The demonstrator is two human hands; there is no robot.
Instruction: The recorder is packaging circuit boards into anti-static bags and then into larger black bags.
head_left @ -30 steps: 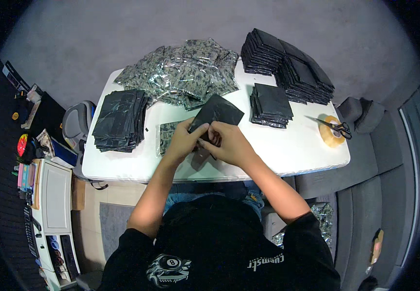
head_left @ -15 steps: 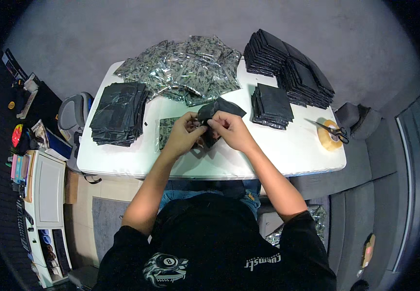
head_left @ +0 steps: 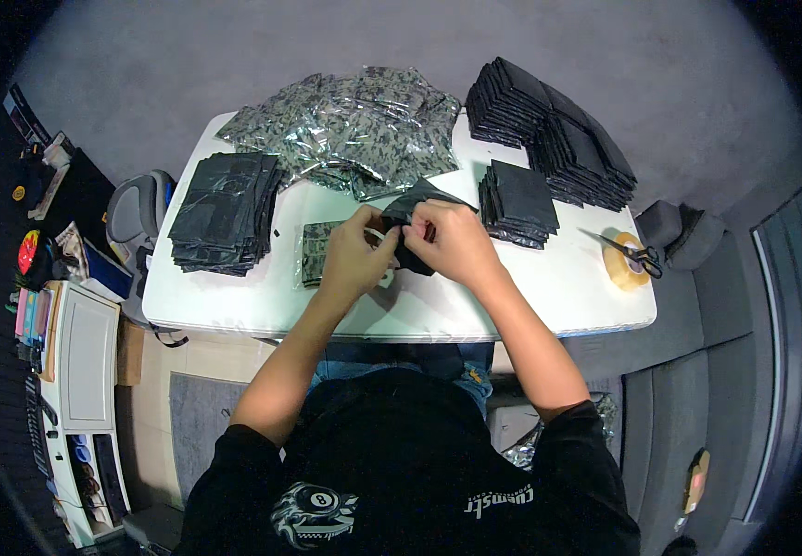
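Note:
Over the middle of the table, my left hand (head_left: 356, 252) and my right hand (head_left: 450, 239) pinch a black plastic mailing bag (head_left: 419, 196) between thumbs and fingers. The bag is creased and tilted, and my fingers cover part of it. Something thin and whitish shows by my left fingers, too small to make out. Beside my left hand lies a flat camouflage-patterned packet (head_left: 315, 252) in clear plastic. To the right of my right hand is a short stack of folded black packages (head_left: 521, 199).
Clear-wrapped camouflage packets (head_left: 354, 120) heap at the back. Flat black bags (head_left: 225, 213) are stacked at left, larger black package stacks (head_left: 554, 120) at back right. Scissors (head_left: 642, 257) rest on a tape roll (head_left: 625, 269) near the right edge of the white table (head_left: 225, 310).
My right hand has turned slightly, its back now more upward, and the bag has shifted a little with it. The whitish bit by my left fingers shows more. The piles are unchanged.

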